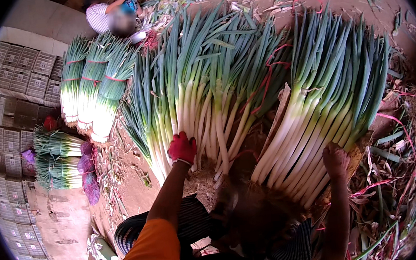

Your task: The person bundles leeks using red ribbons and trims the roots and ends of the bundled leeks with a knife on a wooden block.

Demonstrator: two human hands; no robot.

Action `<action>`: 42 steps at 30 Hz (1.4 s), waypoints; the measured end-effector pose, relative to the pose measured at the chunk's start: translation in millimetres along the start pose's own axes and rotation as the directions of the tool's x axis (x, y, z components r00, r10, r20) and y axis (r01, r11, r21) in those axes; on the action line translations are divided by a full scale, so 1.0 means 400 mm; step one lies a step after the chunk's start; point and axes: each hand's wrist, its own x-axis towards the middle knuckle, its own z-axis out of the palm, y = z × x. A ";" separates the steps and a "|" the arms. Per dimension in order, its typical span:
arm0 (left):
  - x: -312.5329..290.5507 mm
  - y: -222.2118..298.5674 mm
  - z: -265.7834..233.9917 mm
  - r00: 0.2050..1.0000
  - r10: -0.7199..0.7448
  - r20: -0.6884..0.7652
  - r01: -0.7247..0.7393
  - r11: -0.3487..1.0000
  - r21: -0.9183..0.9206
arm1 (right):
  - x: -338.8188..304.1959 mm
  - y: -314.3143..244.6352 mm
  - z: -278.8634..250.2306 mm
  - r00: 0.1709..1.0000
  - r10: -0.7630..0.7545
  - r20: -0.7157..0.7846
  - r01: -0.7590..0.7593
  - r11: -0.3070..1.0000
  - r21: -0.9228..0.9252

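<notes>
My left hand, in a red glove, is closed on the white stalks of a loose pile of leeks fanned out on the ground ahead. My bare right hand presses against the root ends of a second, neatly aligned leek bundle on the right, which lies on a wooden board. Its fingers are curled, and I cannot see whether they grip a stalk. Red string lies across the leeks between the two piles.
Tied leek bundles lie at the upper left, with more beside a purple mesh bag. Another person crouches at the top. Stacked grey trays line the left. Leaf trimmings cover the dirt on the right.
</notes>
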 end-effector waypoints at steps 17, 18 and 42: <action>-0.014 -0.030 0.104 0.901 -0.284 0.328 0.350 0.923 -0.162 | -0.015 -0.011 -0.010 0.991 -0.075 -0.111 0.095 0.978 0.184; -0.016 -0.017 0.091 0.893 -0.274 0.357 0.345 0.926 -0.152 | -0.016 -0.007 -0.010 0.990 -0.085 -0.115 0.106 0.976 0.190; -0.636 0.327 -0.354 0.610 0.508 0.609 0.715 -0.019 -0.699 | -0.032 -0.277 -0.188 0.863 -0.232 0.449 -0.483 -0.114 0.868</action>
